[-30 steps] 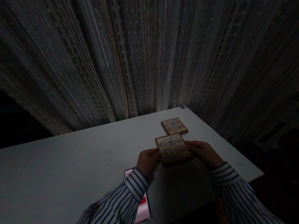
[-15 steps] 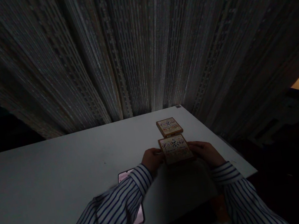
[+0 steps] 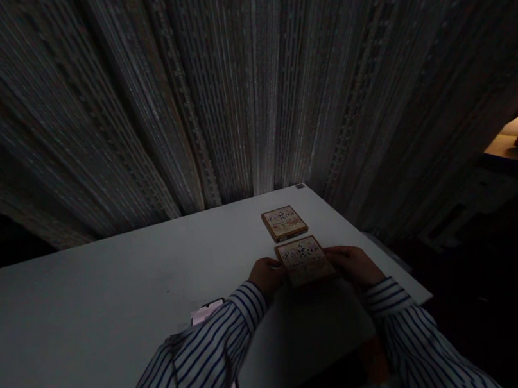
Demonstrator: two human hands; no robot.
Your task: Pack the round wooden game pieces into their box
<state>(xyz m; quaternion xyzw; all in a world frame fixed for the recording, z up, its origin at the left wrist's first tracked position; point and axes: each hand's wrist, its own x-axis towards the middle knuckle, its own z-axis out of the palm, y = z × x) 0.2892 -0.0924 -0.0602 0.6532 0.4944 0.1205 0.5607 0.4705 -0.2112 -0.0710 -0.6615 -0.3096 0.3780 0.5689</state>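
A flat, square printed box (image 3: 305, 261) with dark lettering and a brown edge is held between my two hands over the white table. My left hand (image 3: 267, 275) grips its left side, fingers curled at the edge. On the opposite side my right hand (image 3: 356, 264) closes on the right edge, its fingers partly hidden. Just beyond lies a second, similar box (image 3: 285, 223) flat on the table, with a small gap between the two. Dim light makes the print hard to read.
A phone (image 3: 208, 312) with a lit pinkish screen lies under my left forearm on the white table (image 3: 86, 310). Behind the table hangs a grey striped curtain (image 3: 223, 82). Off to the right, another surface (image 3: 500, 148) shows in warm light. An orange thing (image 3: 375, 360) sits below the table's front edge.
The view has shifted slightly, so the table and far box appear further left. The gap between the two boxes has widened, with the held box nearer to me.
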